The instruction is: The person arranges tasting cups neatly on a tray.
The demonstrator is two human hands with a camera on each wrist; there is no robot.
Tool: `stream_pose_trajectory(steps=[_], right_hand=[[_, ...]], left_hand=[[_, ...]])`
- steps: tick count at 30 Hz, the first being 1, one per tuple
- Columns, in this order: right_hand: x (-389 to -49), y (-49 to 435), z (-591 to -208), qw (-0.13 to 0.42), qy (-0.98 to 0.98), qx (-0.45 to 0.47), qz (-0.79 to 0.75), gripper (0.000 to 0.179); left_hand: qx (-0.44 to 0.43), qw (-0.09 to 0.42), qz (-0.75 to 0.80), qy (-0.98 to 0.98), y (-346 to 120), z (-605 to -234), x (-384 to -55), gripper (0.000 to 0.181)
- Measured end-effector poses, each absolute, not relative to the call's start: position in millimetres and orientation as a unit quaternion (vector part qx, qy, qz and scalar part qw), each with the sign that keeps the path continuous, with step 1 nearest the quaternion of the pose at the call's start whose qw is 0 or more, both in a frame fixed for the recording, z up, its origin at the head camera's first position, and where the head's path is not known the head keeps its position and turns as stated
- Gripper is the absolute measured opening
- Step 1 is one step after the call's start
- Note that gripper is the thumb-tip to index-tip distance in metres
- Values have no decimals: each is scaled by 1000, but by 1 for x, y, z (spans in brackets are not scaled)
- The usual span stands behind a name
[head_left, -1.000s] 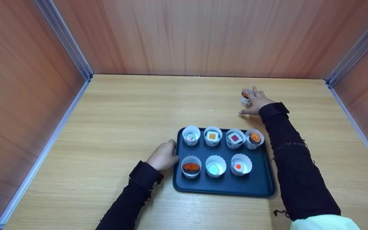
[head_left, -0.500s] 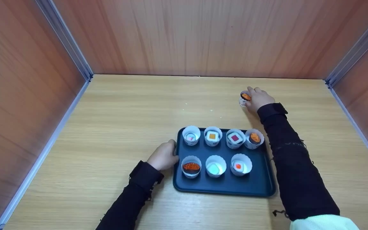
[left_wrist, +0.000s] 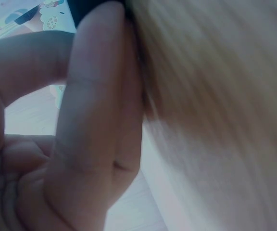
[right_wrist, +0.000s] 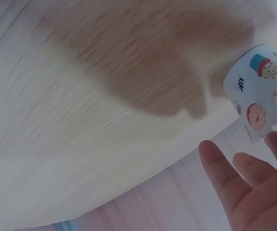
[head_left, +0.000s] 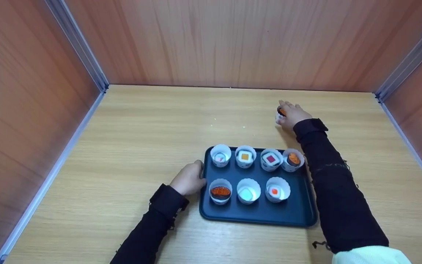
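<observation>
My left hand (head_left: 188, 178) grips the left rim of a dark blue tray (head_left: 258, 216). In the left wrist view its fingers (left_wrist: 93, 96) are bent against the dark tray edge. At the back right, my right hand (head_left: 294, 115) holds a small white paper baking cup (head_left: 279, 116) containing an orange-topped piece; the hand covers part of it. The right wrist view shows the cup's printed wall (right_wrist: 261, 91), with doughnut and cupcake pictures. One fingertip meets its rim there, other fingers (right_wrist: 220, 173) stick out straight, and the thumb is out of frame.
Two rows of baking cups stand on the tray, such as one with a red-orange roe piece (head_left: 220, 192), one with a yellow-centred square (head_left: 245, 156) and one with an orange-topped piece (head_left: 293, 159). Wood-look panels (head_left: 229, 44) enclose the table (head_left: 141, 128).
My right hand has come from spread fingers beside the back cup to a hold on it, and the cup has shifted slightly left and nearer. My left hand stays on the tray.
</observation>
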State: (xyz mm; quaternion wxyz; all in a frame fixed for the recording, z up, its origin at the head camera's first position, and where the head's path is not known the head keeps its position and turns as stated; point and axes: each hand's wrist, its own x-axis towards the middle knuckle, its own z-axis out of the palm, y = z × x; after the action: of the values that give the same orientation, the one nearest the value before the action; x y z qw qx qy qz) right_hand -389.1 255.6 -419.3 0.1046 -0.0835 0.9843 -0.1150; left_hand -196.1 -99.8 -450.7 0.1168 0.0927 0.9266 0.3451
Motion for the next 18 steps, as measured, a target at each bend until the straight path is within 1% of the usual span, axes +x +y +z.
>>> stream_pose_trajectory(steps=[5, 7, 9, 12, 18], right_hand=[[-386, 254, -417, 60, 990, -71, -106, 67], [-384, 255, -416, 52, 991, -68, -106, 63], [-385, 258, -416, 59, 989, -69, -118, 62], [-388, 262, -417, 83, 983, -64, -149, 65], [-392, 272, -420, 126, 972, -59, -191, 69]], left_hand=[[94, 119, 349, 925, -98, -450, -197, 19], [95, 120, 350, 924, -98, -450, -197, 20], [94, 121, 350, 924, -98, -450, -197, 22], [94, 119, 351, 924, -98, -450, -198, 24], [95, 117, 356, 922, -97, -450, -197, 23]])
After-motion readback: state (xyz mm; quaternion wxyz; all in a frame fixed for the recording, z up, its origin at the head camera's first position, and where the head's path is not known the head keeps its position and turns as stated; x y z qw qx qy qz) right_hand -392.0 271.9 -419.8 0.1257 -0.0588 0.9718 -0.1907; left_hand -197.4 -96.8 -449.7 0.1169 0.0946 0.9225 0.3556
